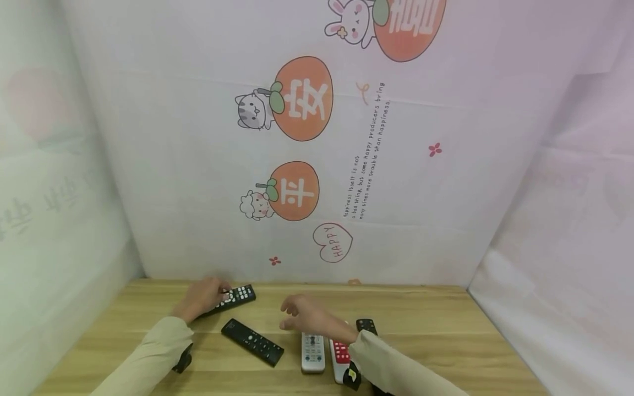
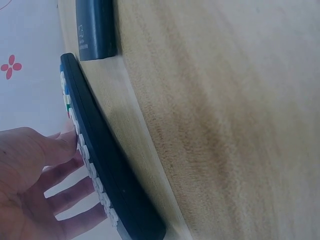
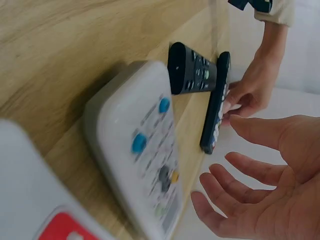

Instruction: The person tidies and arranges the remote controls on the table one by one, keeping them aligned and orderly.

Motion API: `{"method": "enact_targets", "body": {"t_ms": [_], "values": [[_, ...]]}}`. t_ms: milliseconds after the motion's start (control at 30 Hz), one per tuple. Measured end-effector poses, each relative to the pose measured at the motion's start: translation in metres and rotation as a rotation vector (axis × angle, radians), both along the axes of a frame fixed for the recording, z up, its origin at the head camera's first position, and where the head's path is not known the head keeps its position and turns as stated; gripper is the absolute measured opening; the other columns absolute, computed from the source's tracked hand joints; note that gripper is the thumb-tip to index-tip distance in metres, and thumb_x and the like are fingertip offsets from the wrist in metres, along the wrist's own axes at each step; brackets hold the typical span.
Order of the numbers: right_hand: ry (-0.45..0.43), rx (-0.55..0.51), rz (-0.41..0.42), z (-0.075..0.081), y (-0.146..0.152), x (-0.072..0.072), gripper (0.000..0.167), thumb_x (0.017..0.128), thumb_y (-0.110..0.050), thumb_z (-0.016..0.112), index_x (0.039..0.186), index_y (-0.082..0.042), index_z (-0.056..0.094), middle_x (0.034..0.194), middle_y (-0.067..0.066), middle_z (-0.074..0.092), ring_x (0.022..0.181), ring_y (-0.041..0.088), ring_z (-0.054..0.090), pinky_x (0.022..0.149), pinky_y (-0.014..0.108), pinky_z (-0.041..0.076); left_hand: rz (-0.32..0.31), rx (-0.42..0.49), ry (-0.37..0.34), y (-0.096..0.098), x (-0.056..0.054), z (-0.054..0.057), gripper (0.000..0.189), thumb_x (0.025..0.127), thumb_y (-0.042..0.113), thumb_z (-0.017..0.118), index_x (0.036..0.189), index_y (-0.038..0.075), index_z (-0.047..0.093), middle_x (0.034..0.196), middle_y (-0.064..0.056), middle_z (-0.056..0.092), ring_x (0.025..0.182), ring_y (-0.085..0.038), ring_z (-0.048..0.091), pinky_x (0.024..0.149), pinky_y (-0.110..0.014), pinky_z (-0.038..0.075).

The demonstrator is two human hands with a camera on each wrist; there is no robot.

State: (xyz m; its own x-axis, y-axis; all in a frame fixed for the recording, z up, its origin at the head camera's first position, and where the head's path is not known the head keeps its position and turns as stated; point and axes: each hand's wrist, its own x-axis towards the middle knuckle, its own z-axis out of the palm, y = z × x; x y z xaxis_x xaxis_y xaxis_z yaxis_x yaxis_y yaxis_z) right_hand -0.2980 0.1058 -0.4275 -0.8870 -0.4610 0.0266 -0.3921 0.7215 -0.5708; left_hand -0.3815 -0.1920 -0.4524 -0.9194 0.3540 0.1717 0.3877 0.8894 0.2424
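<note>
My left hand [image 1: 200, 298] holds a black remote control with white buttons [image 1: 241, 295] at the back left of the table. In the left wrist view the thumb lies on the button face of that remote [image 2: 117, 175], and the other fingers pass along its far side. My right hand [image 1: 313, 319] hovers with relaxed, spread fingers near the far end of a white remote control [image 1: 313, 357]. Nothing is in this hand; the right wrist view shows its bare palm. Between the hands a second black remote control [image 1: 252, 342] lies slanted on the table.
A white remote with a red button panel [image 1: 340, 352] lies right of the white one, partly under my right sleeve. Beyond it is another black remote [image 1: 366, 325]. The wooden table [image 1: 421, 308] meets a printed cloth backdrop [image 1: 198, 220], with cloth on both sides.
</note>
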Motion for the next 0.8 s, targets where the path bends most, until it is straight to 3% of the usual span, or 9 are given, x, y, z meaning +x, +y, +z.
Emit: {"method": "enact_targets", "body": {"t_ms": [267,567,800], "values": [[-0.011,-0.034,0.025,-0.002,-0.013,0.000,0.036,0.089,-0.020,0.084,0.118,-0.003,0.070,0.115,0.013,0.073,0.104,0.026,0.070,0.085,0.029,0.058,0.009,-0.003,-0.011,0.001,0.000,0.002,0.019,0.094,0.010,0.075,0.112,0.005,0.079,0.107,-0.016,0.076,0.100,-0.036,0.071,0.084,-0.054,0.058],[-0.113,-0.073,0.045,-0.009,-0.027,0.008,0.033,0.088,-0.013,0.084,0.116,-0.003,0.069,0.113,0.013,0.070,0.103,0.023,0.069,0.083,0.026,0.057,0.009,-0.003,-0.005,0.000,0.004,0.006,0.020,0.093,0.009,0.075,0.112,0.004,0.078,0.106,-0.017,0.076,0.098,-0.036,0.071,0.082,-0.055,0.058],[-0.138,-0.029,0.057,-0.015,-0.035,0.013,0.038,0.086,-0.012,0.087,0.118,-0.006,0.067,0.109,0.010,0.070,0.095,0.014,0.067,0.081,0.024,0.056,0.013,-0.003,-0.008,-0.002,0.005,0.004,0.021,0.094,0.009,0.075,0.114,0.003,0.078,0.108,-0.018,0.076,0.101,-0.038,0.070,0.084,-0.057,0.057]]}}
